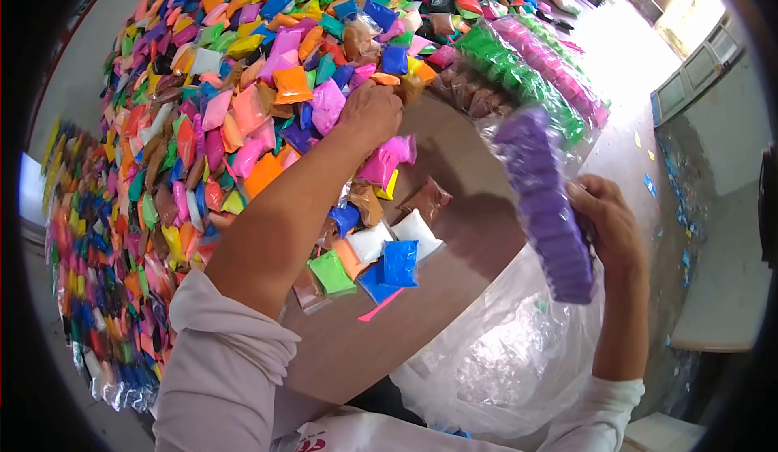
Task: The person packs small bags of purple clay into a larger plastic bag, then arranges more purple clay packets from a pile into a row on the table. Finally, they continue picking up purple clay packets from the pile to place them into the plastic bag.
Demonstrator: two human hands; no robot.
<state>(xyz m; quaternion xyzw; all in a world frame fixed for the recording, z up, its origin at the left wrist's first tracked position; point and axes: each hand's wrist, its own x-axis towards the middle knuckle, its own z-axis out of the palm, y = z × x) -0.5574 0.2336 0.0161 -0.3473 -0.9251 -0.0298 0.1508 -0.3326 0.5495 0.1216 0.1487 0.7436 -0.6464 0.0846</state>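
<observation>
My right hand (609, 218) grips a long clear-wrapped strip of purple packets (545, 205) by its right edge, holding it up over a clear plastic bag (506, 342). The strip's upper end is blurred. My left hand (373, 115) reaches into the edge of a large heap of small coloured packets (243, 103). Its fingers are curled down beside a brown packet (411, 89) and a pink-purple packet (327, 105); what they hold, if anything, is hidden. Below that forearm lie loose packets, among them a green one (332, 273), a blue one (399, 264) and a white one (417, 231).
Clear-wrapped strips of green packets (519, 79), pink packets (559, 67) and brown packets (470, 91) lie at the back right of the brown table (462, 160). Scraps litter the floor (677, 168) on the right. A pale bench or panel (717, 290) stands at far right.
</observation>
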